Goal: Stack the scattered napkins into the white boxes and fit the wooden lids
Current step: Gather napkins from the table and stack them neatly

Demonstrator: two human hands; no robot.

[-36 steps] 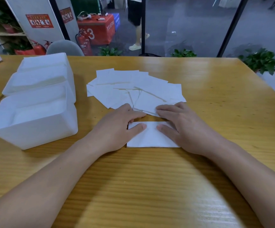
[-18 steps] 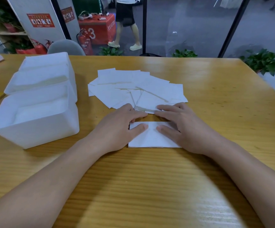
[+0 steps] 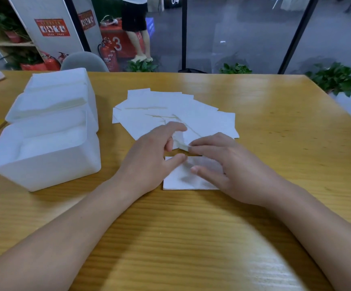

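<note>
Left hand: the left hand [image 3: 151,158] hovered over the near edge of the napkin spread, fingers curled, its thumb touching the top left corner of the neat pile; whether it pinched a napkin could not be told.
Right hand: the right hand [image 3: 229,164] pinched the lifted corner of one napkin [image 3: 181,143] between fingertips, its thumb over the pile.
Neat pile: a small squared stack of napkins [image 3: 183,179] lay on the wooden table [image 3: 275,143], just below both hands.
Scattered napkins: a fanned spread [image 3: 170,114] lay beyond the hands, mid-table.
White boxes: the near box [image 3: 44,164] stood to the left, open; another box [image 3: 65,95] behind it touched it, napkins inside.
Background: red fire extinguishers [image 3: 107,55] and potted plants [image 3: 334,78] stood beyond the table.
</note>
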